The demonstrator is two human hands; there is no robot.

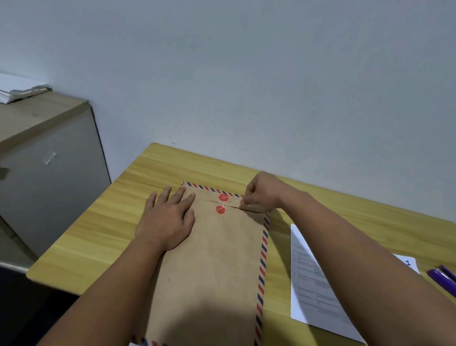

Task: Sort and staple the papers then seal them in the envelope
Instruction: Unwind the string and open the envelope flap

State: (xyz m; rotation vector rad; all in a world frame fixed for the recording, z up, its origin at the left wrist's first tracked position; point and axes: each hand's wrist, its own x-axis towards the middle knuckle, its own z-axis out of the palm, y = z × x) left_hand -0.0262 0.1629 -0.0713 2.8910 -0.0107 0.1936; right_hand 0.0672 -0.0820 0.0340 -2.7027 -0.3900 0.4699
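Note:
A brown envelope (215,266) with a red and blue striped border lies lengthwise on the yellow wooden table (96,231). Its flap is folded down, and two red button discs (221,203) sit near the far end. A thin white string (234,201) runs from the discs to the right. My right hand (263,193) pinches that string at the envelope's far right corner. My left hand (168,218) lies flat, fingers spread, pressing the envelope's far left part. To the right lies a printed paper sheet (316,287), partly under my right forearm.
A purple stapler (448,283) sits at the table's right edge beside a small white slip (408,262). A grey cabinet (39,186) with a wooden top stands to the left, with stacked papers (8,90) on it. A plain wall rises behind the table.

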